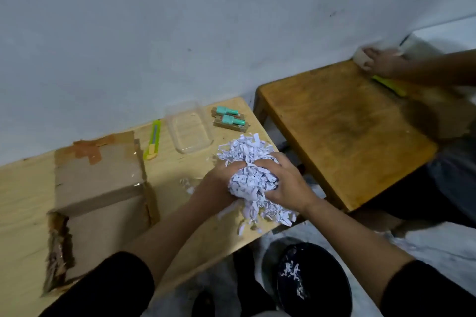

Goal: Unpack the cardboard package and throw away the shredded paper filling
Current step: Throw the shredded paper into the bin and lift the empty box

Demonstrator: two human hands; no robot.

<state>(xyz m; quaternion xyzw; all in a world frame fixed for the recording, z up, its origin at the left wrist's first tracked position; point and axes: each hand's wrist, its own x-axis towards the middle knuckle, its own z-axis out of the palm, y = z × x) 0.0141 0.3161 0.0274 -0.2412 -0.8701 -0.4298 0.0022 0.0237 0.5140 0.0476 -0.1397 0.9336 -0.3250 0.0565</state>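
Observation:
A big wad of white shredded paper (251, 177) lies near the right end of the light wooden table (25, 188). My left hand (219, 175) and my right hand (286, 180) press it from both sides, fingers closed into the strips. Loose strips hang below my hands over the table's edge. The opened cardboard box (100, 183) with brown tape lies to the left, one side torn. Below on the floor stands a black bin (314, 280) with some shreds inside.
A yellow-green box cutter (153, 140), a clear plastic tray (189, 131) and two teal items on brown card (229, 117) lie at the table's back. To the right stands a darker wooden table (342, 131), where another person's hand (383, 62) holds something pale.

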